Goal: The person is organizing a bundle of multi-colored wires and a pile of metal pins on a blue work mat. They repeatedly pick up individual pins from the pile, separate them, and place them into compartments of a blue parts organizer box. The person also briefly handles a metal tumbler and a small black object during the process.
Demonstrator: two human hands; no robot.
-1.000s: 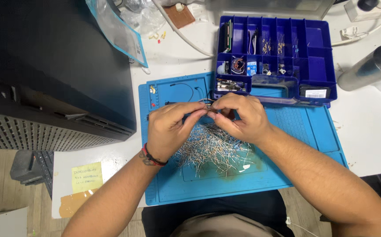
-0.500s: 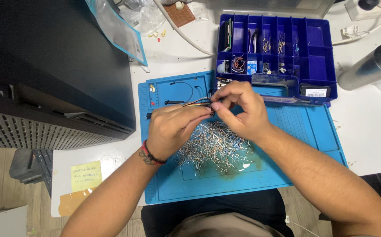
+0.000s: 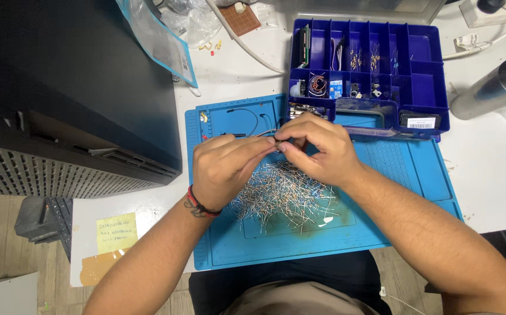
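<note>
Above the blue work mat (image 3: 416,175), a thin bundle of wires (image 3: 259,135) is pinched between the fingertips of the left hand (image 3: 224,169) and the right hand (image 3: 320,149), which meet over a heap of loose metal-legged components (image 3: 285,195). Just beyond the hands stands a dark blue compartment box (image 3: 419,70) of small parts; a yellow sticky note (image 3: 116,232) lies near the left forearm.

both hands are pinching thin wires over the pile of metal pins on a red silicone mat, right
Not quite: the head view shows the flat silicone work mat is light blue, not red. The left hand and right hand do pinch thin wires above the loose pile of thin metal pins.
</note>
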